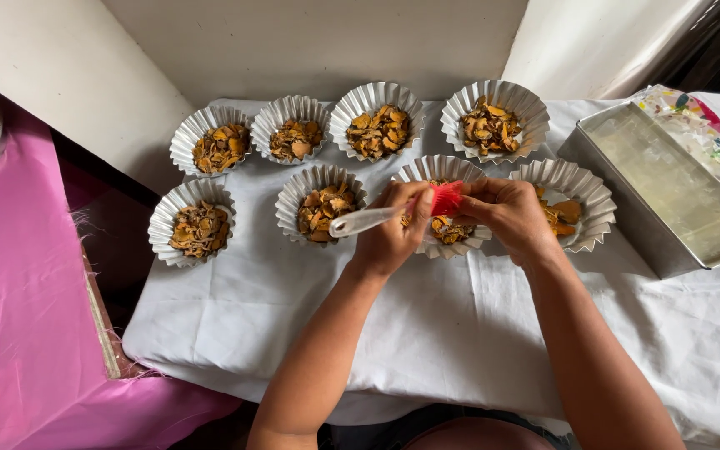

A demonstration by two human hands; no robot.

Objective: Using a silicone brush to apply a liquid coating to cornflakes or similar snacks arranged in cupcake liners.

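Head view: left hand (392, 233) closed around clear handle of pastry brush (393, 212), handle end pointing left. Right hand (506, 212) pinching red bristles at brush head. Both hands above fluted foil cup (443, 171) in front row, cup holding yellow-orange chips. Seven more filled foil cups around it on white-clothed tabletop (427, 333). Rectangular metal pan (668, 196) at right. Pink cloth (18, 292) at left.

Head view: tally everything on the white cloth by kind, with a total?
Fluted silver foil cups holding orange-brown pieces: 8
Red-bristled brush with a clear handle, held in the left hand, its bristles pinched by the right hand: 1
Rectangular metal baking tin: 1
Clear plastic bag with coloured print: 1
Total: 11
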